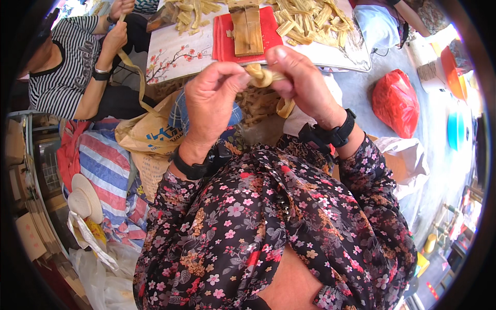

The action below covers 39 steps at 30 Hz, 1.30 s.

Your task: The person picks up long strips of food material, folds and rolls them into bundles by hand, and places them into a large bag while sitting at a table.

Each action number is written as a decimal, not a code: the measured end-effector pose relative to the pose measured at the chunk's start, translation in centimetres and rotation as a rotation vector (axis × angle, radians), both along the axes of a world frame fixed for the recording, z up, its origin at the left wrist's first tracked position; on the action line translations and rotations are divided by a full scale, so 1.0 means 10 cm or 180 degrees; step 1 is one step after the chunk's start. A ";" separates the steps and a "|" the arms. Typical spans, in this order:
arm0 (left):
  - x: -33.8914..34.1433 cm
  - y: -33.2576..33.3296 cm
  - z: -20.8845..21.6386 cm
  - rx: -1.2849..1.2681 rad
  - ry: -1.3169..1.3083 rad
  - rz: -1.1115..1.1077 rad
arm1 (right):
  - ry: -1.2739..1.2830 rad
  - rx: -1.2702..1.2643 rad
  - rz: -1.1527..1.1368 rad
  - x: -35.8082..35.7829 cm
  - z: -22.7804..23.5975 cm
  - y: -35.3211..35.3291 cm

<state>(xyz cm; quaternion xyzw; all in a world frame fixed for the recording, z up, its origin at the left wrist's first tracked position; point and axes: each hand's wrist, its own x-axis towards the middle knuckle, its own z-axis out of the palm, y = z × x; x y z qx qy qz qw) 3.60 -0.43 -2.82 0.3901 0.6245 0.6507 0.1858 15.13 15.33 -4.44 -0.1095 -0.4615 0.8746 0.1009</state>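
In front of my chest, close to the table's near edge, both hands hold a pale yellow, pliable strip (261, 76) with a loop or knot in it. The thumb and fingertips of my left hand (213, 95) pinch its left side. My right hand (304, 82) is closed on the right side, thumb raised; its fingers are partly hidden and slightly blurred. A curled piece of strip (285, 108) hangs below my right hand. Just beyond my hands, a wooden block (247, 32) lies on a red cloth (221, 39).
Piles of yellow strips (315, 18) cover parts of the white flowered table (173, 64). At left, another person (64, 67) in a striped shirt holds a long strip (135, 70). A red plastic bag (396, 103) stands on the floor at right; a striped woven sack (106, 160) lies at left.
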 end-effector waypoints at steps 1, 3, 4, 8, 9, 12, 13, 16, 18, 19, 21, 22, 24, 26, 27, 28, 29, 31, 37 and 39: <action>-0.05 -0.02 0.03 0.0081 -0.0054 -0.0015 | 0.0015 -0.0141 0.0043 0.01 -0.04 0.06; -0.09 -0.03 0.05 0.0140 -0.0055 -0.0006 | -0.0117 -0.0268 -0.0266 -0.02 -0.04 0.06; -0.09 -0.04 0.05 0.0103 -0.0004 0.0022 | -0.0084 -0.0080 -0.0248 -0.01 -0.06 0.06; -0.14 -0.03 0.11 -0.0459 0.2099 0.0485 | 0.0297 0.0686 -0.0429 -0.10 -0.13 -0.07; -0.15 -0.01 0.14 -0.0627 0.2781 0.0626 | 0.0496 0.0821 -0.0403 -0.13 -0.16 -0.10; -0.02 0.02 0.09 -0.0940 0.2589 0.0069 | 0.0395 0.1052 0.0005 -0.12 -0.13 -0.20; -0.03 0.01 0.02 -0.1118 0.2677 -0.0054 | 0.0366 0.1085 0.0089 -0.12 -0.10 -0.23; -0.02 0.02 0.03 -0.1614 0.2781 -0.0042 | -0.0159 0.1471 0.0033 -0.11 -0.17 -0.25; -0.11 0.05 -0.04 -0.1454 0.3011 -0.0029 | -0.0300 0.1642 0.0129 -0.08 -0.20 -0.25; -0.18 0.08 -0.10 -0.1370 0.3126 -0.0027 | -0.0159 0.1907 0.0008 -0.08 -0.20 -0.24; -0.35 0.11 -0.21 -0.1008 0.3517 -0.0007 | 0.0136 0.2420 -0.0195 -0.12 -0.19 -0.25; -0.44 0.11 -0.24 -0.0913 0.3673 -0.0018 | 0.0070 0.2347 -0.0181 -0.11 -0.10 -0.27; -0.60 0.18 -0.32 -0.0690 0.3921 0.0045 | -0.0068 0.2220 -0.0080 -0.14 -0.02 -0.28; -0.63 0.23 -0.34 -0.1013 0.3696 0.0145 | -0.0154 0.2165 -0.0217 -0.16 0.08 -0.25; -0.63 0.27 -0.34 -0.1168 0.3583 0.0193 | 0.0088 0.2415 -0.0521 -0.24 -0.05 -0.19; -0.67 0.33 -0.41 -0.1092 0.3290 0.0191 | -0.0075 0.2355 -0.0506 -0.28 -0.04 -0.11; -0.71 0.35 -0.42 -0.1019 0.2076 -0.0166 | -0.0240 0.2286 -0.0467 -0.32 -0.04 -0.03; -0.76 0.40 -0.41 -0.0784 -0.0349 -0.0858 | -0.0467 0.2605 -0.0737 -0.44 -0.14 0.19; -0.84 0.58 -0.32 -0.0791 -0.0394 -0.0671 | -0.0371 0.3014 -0.1114 -0.59 -0.27 0.43; -0.89 0.65 -0.32 -0.0917 0.0077 -0.0422 | -0.0291 0.3112 -0.1238 -0.66 -0.27 0.46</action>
